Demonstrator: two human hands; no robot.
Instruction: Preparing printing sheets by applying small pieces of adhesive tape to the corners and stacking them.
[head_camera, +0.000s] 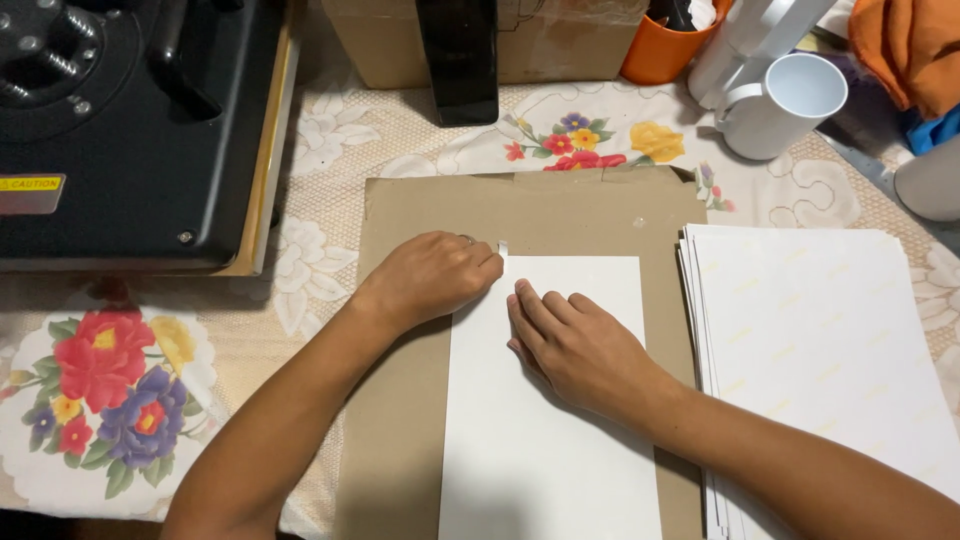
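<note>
White sheet (560, 430) lies flat on a brown cardboard panel (400, 400) at centre frame; the left hand (430, 275), fingers curled together, pinches the sheet's top-left corner at 11 o'clock. The right hand (575, 345) lies flat, fingers together, pressing the sheet's upper left part. A paper stack (820, 330) sits at 3 o'clock, a white mug (785, 100) at 1 o'clock.

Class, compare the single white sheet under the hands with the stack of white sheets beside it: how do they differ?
The single white sheet lies alone on the brown cardboard; the stack of white sheets holds many layers, part on the cardboard, part on the floral cloth. Both the left hand and right hand touch the single sheet; the stack is untouched. The stack shows faint yellowish marks; the single sheet looks plain. Both are white and rectangular.
</note>
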